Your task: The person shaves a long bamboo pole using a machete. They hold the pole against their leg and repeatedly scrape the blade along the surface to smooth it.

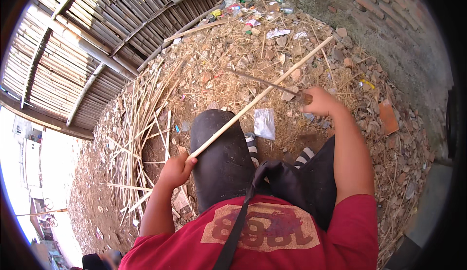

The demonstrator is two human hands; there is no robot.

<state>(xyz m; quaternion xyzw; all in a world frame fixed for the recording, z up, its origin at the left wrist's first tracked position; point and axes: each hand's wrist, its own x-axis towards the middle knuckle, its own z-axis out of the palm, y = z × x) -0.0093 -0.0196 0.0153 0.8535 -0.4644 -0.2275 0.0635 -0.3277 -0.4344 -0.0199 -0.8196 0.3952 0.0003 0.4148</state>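
A pale stick (258,97) is held in both view and hand at the middle of the frame, slanting from lower left of centre up to the upper right. Its lower end is gripped by the left hand (176,171), with the fingers curled around it and the thumb laid along it. The stick is passed over the left knee (219,134) of dark trousers; whether the knee is touched cannot be told.

A knife (258,80) is grasped by the handle in the right hand (320,102), right of centre, with the fingers closed around it. Its long, dark blade is pointed toward the upper left and is crossed with the stick; whether the two are touching cannot be made out.

At the left of the frame, a loose heap of strips (134,143) is spread over the ground (92,197). A clear bag (264,123) is seen lying just right of centre, near striped footwear (304,157). The upper left is filled by a slatted fence (53,66), the upper right by a brick wall (384,7). Litter (278,33) is scattered at the top.
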